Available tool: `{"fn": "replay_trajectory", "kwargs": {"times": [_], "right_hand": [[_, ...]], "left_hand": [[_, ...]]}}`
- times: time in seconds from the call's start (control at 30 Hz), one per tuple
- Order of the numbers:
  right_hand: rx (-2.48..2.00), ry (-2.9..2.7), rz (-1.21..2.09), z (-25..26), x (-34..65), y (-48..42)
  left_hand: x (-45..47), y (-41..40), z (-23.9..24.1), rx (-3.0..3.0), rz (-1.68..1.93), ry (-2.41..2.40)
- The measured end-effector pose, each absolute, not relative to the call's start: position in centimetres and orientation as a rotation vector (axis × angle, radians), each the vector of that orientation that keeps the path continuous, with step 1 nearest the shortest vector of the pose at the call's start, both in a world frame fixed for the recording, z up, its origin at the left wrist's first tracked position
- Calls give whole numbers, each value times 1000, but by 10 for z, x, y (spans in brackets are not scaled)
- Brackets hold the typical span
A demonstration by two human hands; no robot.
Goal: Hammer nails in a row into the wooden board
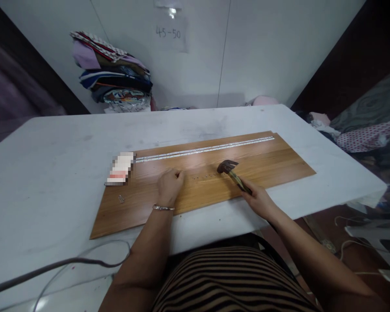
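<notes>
My right hand (258, 200) is wrapped round the handle of a claw hammer (235, 175), whose dark metal head is over the wood-grain board (266, 160). Left of the hammer head, a short row of small nails (203, 177) shows on the board. My left hand (169, 186), with a bracelet (163, 208) at the wrist, rests closed on the board just left of that row. Whatever its curled fingers hold, if anything, is hidden. Two thin silvery strips (198, 151) run lengthwise along the far part of the board.
A blurred-out flat object (120, 169) lies at the board's left end, near small metal pieces (121, 199). A dark cable (58, 263) crosses the white table (51, 173) at front left. Folded cloth (116, 73) is stacked against the wall. A white stool (377, 242) stands at right.
</notes>
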State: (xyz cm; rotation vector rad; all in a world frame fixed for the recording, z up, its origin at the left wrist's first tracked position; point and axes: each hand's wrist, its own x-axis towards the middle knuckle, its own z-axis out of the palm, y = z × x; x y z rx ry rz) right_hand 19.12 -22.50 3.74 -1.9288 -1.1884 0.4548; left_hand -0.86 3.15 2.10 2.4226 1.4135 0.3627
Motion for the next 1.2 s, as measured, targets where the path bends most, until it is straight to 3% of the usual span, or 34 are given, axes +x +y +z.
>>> {"fn": "replay_trajectory", "kwargs": {"times": [1.2], "right_hand": [[-1945,-1204,468,38,192,-223]], "left_hand": [[-9,32,18,2417,399,1411]]}}
